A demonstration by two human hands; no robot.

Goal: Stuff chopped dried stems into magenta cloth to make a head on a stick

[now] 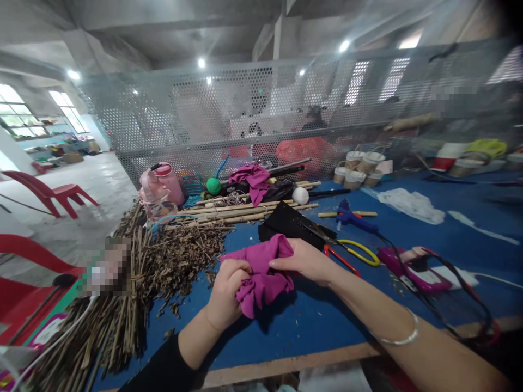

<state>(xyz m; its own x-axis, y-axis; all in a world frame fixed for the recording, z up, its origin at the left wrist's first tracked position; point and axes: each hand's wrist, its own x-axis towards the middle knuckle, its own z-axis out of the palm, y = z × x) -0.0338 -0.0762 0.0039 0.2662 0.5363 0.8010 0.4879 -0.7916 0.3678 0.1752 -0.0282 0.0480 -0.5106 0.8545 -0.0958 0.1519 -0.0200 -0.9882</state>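
A bunched piece of magenta cloth is held between my two hands above the blue tabletop. My left hand grips its left side with curled fingers. On the upper right, my right hand pinches the cloth between thumb and fingers, and the fingers behind the fabric are hidden. Just beyond my right hand lie a folded black cloth and scissors with one red and one yellow handle.
Bundled dried stalks with crumpled leaves fill the left side. Sticks, a pink bottle and a white ball lie behind. A blue glue gun, a magenta corded device and paper cups are rightward. A perforated metal screen stands beyond.
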